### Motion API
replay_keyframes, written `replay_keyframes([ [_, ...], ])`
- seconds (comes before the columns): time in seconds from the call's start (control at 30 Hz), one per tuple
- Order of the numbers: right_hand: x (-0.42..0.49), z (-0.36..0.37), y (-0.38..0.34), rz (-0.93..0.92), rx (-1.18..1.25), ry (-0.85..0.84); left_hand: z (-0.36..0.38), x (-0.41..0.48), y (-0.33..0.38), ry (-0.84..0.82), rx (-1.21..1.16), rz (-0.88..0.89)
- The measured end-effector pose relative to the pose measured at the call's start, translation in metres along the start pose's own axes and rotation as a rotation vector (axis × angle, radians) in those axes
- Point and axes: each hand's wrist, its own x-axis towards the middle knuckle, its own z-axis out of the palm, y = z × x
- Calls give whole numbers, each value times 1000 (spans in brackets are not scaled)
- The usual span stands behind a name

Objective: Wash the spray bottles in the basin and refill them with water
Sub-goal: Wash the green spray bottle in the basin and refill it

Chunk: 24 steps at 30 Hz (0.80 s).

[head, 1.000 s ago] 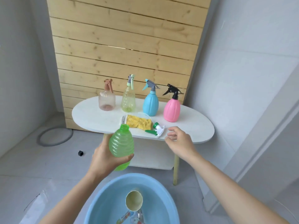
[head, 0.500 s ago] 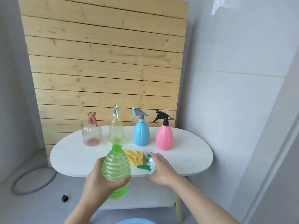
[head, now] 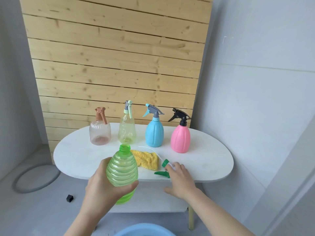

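Right hand (head: 180, 179) now perhaps on spray head (head: 166, 167)

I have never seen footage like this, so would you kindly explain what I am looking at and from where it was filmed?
No machine here: a person works with bare hands, filmed by one wide-angle camera on their head, looking forward and down. That is why you see only forearms and hands.

The left hand holds a green bottle upright, its neck open with no sprayer on it. The right hand rests on the green sprayer head lying on the white table; whether it grips it is unclear.

Also on the table: a yellow cloth and four standing spray bottles, from left a brownish one, a yellowish one, a blue one and a pink one. The blue basin peeks in at the bottom edge.
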Motion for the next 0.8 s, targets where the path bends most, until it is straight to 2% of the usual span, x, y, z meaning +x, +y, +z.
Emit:
replay_keyframes([
  [0.17,1,3,-3,33,69,39,-1,-5,-1,5,5,-21],
  [0.37,-9,-12,-5,48,147,239,-4,-9,-1,-6,13,-33],
  [0.57,-41,-80,-7,54,338,419,-7,-17,5,0,17,-7],
  [0.8,-116,-164,-10,55,567,501,-17,-33,18,17,0,46],
])
